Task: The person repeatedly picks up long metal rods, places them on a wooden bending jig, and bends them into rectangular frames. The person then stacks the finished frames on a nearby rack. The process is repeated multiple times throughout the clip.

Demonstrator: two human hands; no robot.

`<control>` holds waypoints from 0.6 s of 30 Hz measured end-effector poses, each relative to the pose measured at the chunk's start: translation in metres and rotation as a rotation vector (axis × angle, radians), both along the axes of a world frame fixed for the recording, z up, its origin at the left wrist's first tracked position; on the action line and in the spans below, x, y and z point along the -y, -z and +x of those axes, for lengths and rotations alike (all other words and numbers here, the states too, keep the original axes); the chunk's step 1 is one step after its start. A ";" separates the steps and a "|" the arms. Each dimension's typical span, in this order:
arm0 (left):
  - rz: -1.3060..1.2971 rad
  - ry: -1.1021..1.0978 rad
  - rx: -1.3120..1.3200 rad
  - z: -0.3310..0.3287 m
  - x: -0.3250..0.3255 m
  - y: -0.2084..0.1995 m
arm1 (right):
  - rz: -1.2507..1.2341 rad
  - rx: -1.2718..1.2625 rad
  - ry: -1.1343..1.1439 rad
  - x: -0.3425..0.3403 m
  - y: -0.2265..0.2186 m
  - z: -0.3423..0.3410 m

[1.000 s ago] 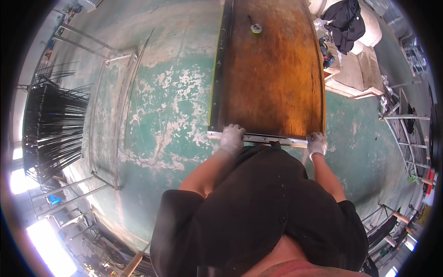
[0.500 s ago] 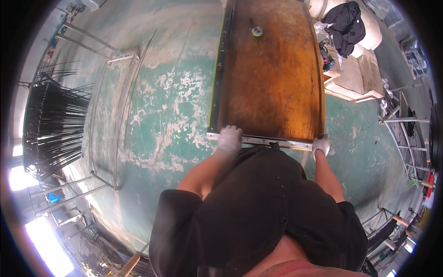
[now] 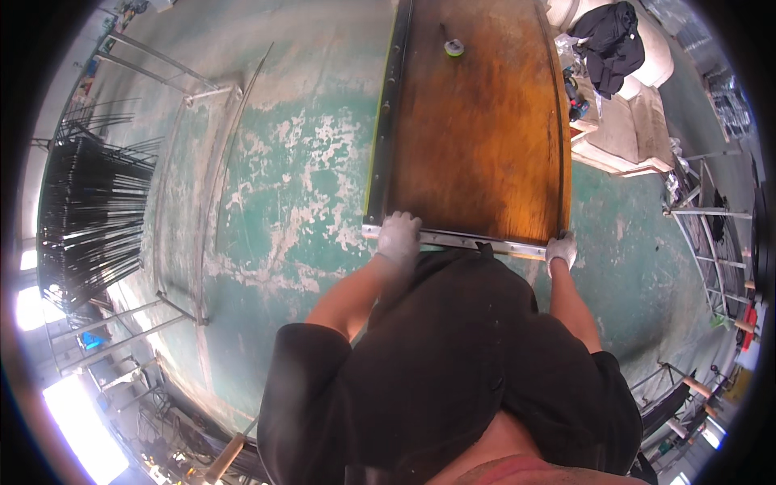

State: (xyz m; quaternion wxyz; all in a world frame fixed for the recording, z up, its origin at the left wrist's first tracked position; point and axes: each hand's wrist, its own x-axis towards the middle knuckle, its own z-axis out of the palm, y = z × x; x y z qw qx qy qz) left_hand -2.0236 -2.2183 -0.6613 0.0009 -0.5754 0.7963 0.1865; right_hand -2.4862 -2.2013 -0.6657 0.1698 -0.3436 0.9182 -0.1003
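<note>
Here's your left hand [image 3: 399, 236], gloved fingers curled around the metal strip [image 3: 469, 242] near its left end. Your right hand [image 3: 561, 251] is at the other end, by the corner; whether those fingers grasp, I can't tell. The strip runs along the near edge of the brown surface [image 3: 477, 145], right against your dark shirt [image 3: 436, 347]. Up the left edge goes a dark rail [image 3: 387, 121]; toward the far end lies a tape measure [image 3: 454, 48], well apart from both hands. Out left, green floor [image 3: 299, 202] spreads wide, patchy with worn paint, to a rack [image 3: 162, 58] and massed black rods [image 3: 97, 210]. Your right has a narrower stretch, with the cushioned seat [image 3: 618, 133] beside the surface, a dark garment [image 3: 610, 48] draped above.
</note>
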 end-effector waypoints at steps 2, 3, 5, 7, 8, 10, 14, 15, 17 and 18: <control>0.000 -0.004 0.005 0.000 0.004 -0.001 | 0.010 0.012 0.007 0.002 0.000 -0.001; -0.002 -0.008 0.008 0.000 0.004 -0.001 | 0.016 0.016 0.004 0.003 0.000 -0.001; -0.034 -0.015 -0.016 0.001 0.001 0.006 | 0.024 0.021 -0.002 0.001 0.001 -0.003; -0.043 -0.016 -0.012 0.000 0.000 0.009 | 0.027 0.023 -0.006 0.000 0.004 -0.006; -0.038 -0.017 -0.017 0.001 0.001 0.007 | 0.021 0.013 -0.012 0.001 0.002 -0.004; -0.029 -0.019 -0.027 0.001 0.002 0.003 | 0.008 -0.007 -0.025 0.001 -0.003 0.001; -0.014 -0.026 -0.046 0.001 0.002 -0.001 | 0.026 -0.002 -0.021 0.003 -0.003 0.000; -0.011 -0.028 -0.039 0.001 0.001 -0.001 | 0.043 0.003 -0.020 0.004 -0.005 0.001; -0.007 -0.028 -0.033 0.001 0.002 0.000 | 0.022 -0.011 -0.027 0.003 -0.005 0.001; -0.005 -0.023 -0.035 0.000 0.003 0.000 | -0.016 -0.031 -0.033 -0.001 0.003 -0.005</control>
